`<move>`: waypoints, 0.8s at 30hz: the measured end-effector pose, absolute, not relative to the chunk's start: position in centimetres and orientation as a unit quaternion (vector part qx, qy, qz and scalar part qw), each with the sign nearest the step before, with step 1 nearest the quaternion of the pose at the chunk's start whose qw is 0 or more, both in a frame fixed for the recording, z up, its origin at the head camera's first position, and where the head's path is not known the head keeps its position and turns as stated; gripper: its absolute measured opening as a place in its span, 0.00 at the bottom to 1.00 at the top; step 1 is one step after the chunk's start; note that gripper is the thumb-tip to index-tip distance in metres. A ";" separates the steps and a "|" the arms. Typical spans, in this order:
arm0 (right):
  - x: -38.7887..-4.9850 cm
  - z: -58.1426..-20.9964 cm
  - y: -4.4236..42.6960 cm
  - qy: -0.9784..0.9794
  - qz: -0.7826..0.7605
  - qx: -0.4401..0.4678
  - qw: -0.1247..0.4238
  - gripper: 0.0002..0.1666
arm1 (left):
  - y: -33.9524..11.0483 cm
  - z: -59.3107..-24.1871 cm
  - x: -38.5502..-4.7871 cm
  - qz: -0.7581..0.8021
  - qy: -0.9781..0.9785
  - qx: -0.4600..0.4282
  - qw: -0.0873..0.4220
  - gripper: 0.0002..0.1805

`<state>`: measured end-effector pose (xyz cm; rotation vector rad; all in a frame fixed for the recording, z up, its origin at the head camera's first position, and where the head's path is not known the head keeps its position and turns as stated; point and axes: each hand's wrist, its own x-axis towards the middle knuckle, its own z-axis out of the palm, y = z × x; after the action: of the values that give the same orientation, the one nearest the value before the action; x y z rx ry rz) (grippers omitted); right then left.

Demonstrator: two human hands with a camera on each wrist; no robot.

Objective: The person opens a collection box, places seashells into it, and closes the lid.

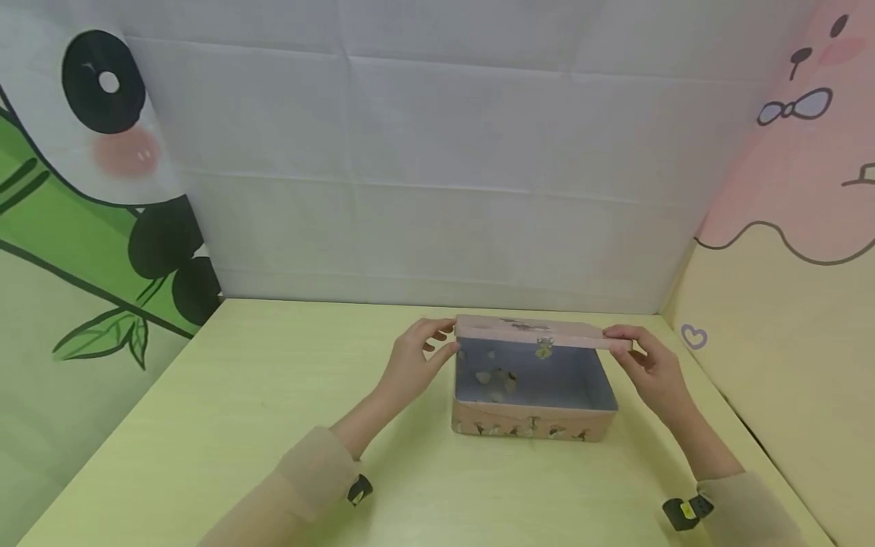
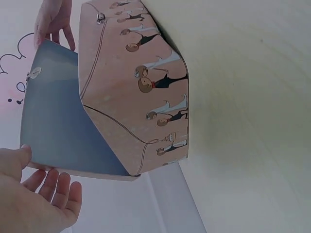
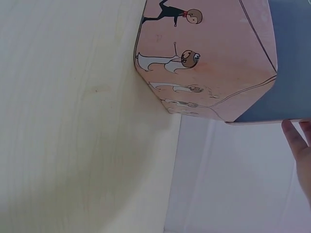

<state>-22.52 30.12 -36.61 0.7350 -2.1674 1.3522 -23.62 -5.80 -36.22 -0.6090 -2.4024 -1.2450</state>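
Observation:
A pink tin box (image 1: 533, 422) stands on the table, its hinged lid (image 1: 522, 328) partly raised and its blue-grey inside (image 1: 554, 380) showing. My left hand (image 1: 418, 355) pinches the lid's left edge between thumb and fingers. At the opposite edge, my right hand (image 1: 652, 372) grips the lid's front corner, thumb below and fingers on top. A metal clasp (image 1: 544, 348) hangs from the middle of the lid's front. Small pale shapes (image 1: 497, 377) show inside at the left; what they are is unclear. Printed cartoon couples (image 2: 163, 80) run along the box wall in the left wrist view.
The pale yellow table (image 1: 273, 425) reaches back to a white cloth wall (image 1: 437, 190). A panda-print panel (image 1: 89, 251) rises on the left, a pink and cream panel (image 1: 786, 304) on the right. Dark devices, such as the right one (image 1: 686, 512), are strapped near both wrists.

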 end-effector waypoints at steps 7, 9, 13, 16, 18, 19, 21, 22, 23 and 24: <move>-23.7 -38.3 30.3 -0.806 0.439 0.282 0.278 0.16 | -5.7 -36.3 -22.4 -0.458 -0.839 -0.209 0.206 0.20; -24.3 -39.1 30.6 -0.813 0.427 0.278 0.280 0.17 | -5.6 -36.4 -22.0 -0.464 -0.834 -0.208 0.215 0.19; -24.8 -39.8 30.8 -0.823 0.413 0.272 0.278 0.17 | -4.9 -36.7 -20.9 -0.475 -0.827 -0.216 0.211 0.16; -24.8 -40.0 30.7 -0.822 0.412 0.276 0.279 0.16 | -4.1 -36.9 -20.0 -0.491 -0.824 -0.221 0.175 0.16; -24.8 -40.1 30.6 -0.818 0.411 0.286 0.284 0.16 | -3.5 -37.1 -19.5 -0.506 -0.821 -0.221 0.142 0.16; -24.7 -40.1 30.6 -0.817 0.407 0.290 0.288 0.16 | -3.2 -37.1 -19.2 -0.512 -0.821 -0.217 0.125 0.16; -24.7 -40.1 30.5 -0.813 0.405 0.298 0.293 0.16 | -2.5 -37.4 -18.8 -0.525 -0.820 -0.208 0.095 0.16; -24.6 -40.1 30.5 -0.812 0.406 0.300 0.293 0.16 | -2.2 -37.5 -18.7 -0.529 -0.820 -0.204 0.082 0.16; -24.6 -40.1 30.4 -0.811 0.403 0.302 0.297 0.16 | -1.8 -37.7 -18.6 -0.535 -0.818 -0.201 0.071 0.16; -24.6 -40.1 30.4 -0.811 0.405 0.303 0.296 0.16 | -1.5 -37.9 -18.6 -0.540 -0.816 -0.198 0.061 0.16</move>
<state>-24.58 30.36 -40.08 0.8055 -2.1563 1.0770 -18.58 -1.49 -37.88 -0.5994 -2.4671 -1.6345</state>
